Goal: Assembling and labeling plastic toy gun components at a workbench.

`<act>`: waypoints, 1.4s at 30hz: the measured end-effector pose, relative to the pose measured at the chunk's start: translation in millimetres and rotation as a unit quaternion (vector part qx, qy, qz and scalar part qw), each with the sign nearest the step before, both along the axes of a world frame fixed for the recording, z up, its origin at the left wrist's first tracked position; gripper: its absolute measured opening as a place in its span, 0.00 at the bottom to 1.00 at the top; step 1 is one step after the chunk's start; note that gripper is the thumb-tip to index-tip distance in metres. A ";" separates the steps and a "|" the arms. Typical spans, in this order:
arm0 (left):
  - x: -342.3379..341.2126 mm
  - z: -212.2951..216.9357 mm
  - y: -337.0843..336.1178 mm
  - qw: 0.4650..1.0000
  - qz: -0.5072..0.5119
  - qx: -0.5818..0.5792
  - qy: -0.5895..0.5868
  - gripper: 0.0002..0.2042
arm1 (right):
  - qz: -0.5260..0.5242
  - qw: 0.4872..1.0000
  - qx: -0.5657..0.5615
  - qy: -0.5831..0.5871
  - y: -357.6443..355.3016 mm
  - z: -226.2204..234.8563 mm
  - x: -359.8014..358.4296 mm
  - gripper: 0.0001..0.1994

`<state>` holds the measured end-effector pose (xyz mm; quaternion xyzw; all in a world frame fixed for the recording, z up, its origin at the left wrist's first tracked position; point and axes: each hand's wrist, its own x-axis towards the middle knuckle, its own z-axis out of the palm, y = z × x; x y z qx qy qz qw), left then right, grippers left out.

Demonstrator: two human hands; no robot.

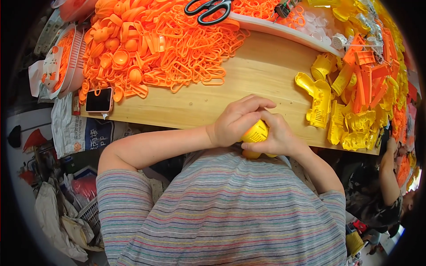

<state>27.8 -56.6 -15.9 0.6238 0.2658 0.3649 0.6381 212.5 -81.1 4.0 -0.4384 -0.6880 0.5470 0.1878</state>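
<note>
Both hands are closed around a yellow plastic toy body [256, 132] with slots in its side, close to my torso at the table's near edge. My left hand [236, 120] presses on it from the left and above, fingers reaching across its top. My right hand [278, 134] wraps its right side, the thumb lying across the front. Most of the toy is hidden by my fingers; a rounded yellow end shows below the thumb. Loose yellow plastic shell halves [318, 104] lie to the right of my right hand.
A big heap of orange plastic loops and cups [155, 48] covers the back left. Black-handled scissors [213, 9] lie behind it, near a white tray edge [284, 30]. A phone [99, 100] rests at the left edge. Orange parts [366, 73] pile at right; another person's arm [389, 173] shows beyond.
</note>
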 end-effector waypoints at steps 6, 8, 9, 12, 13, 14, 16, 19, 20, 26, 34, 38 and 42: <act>8.8 24.5 53.5 0.994 0.092 -0.012 -0.056 0.26 | -0.122 0.987 -0.054 0.088 35.1 12.3 -1.0 0.32; -8.5 39.4 63.4 0.971 0.147 0.191 -0.001 0.27 | -0.218 0.952 -0.134 0.170 44.9 6.8 -2.7 0.27; -17.9 45.8 65.5 0.906 0.196 0.371 0.055 0.27 | -0.213 0.954 -0.122 0.172 47.1 7.7 -2.4 0.27; -27.0 62.0 42.1 0.857 0.158 0.484 0.081 0.21 | -0.274 0.728 -0.419 0.468 51.9 11.3 -7.4 0.23; -27.1 59.4 35.3 0.849 0.166 0.494 0.086 0.21 | -0.260 0.735 -0.414 0.470 52.3 17.5 -11.3 0.23; -30.0 48.8 28.5 0.861 0.175 0.466 0.101 0.19 | -0.301 0.709 -0.438 0.464 51.1 25.4 -19.1 0.23; -35.8 40.0 30.4 0.865 0.199 0.443 0.124 0.17 | -0.325 0.689 -0.462 0.454 46.0 26.0 -17.6 0.23; -37.1 43.5 38.0 0.868 0.308 0.386 0.049 0.11 | -0.051 0.808 -0.458 0.367 37.9 0.1 21.9 0.20; -36.7 46.2 37.6 0.927 0.323 0.190 0.018 0.09 | -0.122 0.957 -0.181 0.190 32.0 -9.3 26.5 0.22; -22.1 42.8 39.4 0.967 0.206 -0.150 -0.013 0.07 | -0.125 0.948 0.279 0.087 40.1 -3.9 -4.1 0.36; -105.6 62.1 187.9 0.703 0.502 0.417 0.284 0.07 | -0.176 0.957 0.181 0.144 37.6 -14.7 -20.6 0.34; -118.0 44.7 222.9 0.635 0.479 0.414 0.443 0.06 | -0.197 0.954 0.166 0.156 32.7 -13.6 -31.0 0.33; -116.2 52.1 225.5 0.585 0.521 0.498 0.373 0.03 | -0.222 0.947 0.189 0.133 31.2 -13.2 -34.0 0.32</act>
